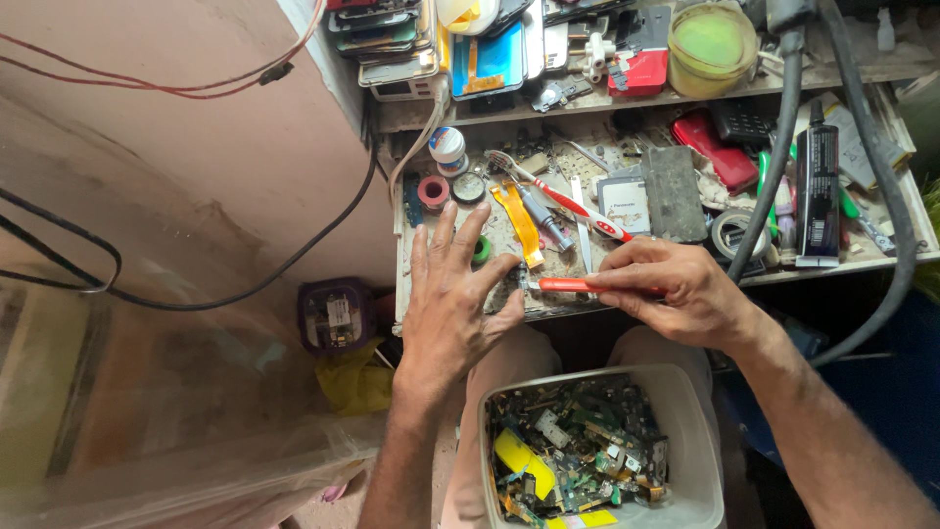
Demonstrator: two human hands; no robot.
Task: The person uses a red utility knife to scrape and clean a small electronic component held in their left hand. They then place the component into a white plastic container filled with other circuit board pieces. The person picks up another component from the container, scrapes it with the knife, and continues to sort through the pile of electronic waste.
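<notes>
The left hand (452,299) lies flat and open on the dusty, cluttered work tray (470,313), fingers spread, pinning down something small near its thumb – too tiny to make out. The right hand (676,289) is closed around a slim orange-handled tool (578,285), its tip pointing left toward that thumb. Just behind it there's a red-and-white plastic toothbrush (563,199) lying diagonally, a flat yellow ribbon cable (519,223) and metal tweezers (580,230). On the person's lap sits a white plastic tub (700,441) packed with green circuit-board scraps (578,451). A thick black hose (778,157) drapes across the right side – it covers part of the tray there.
</notes>
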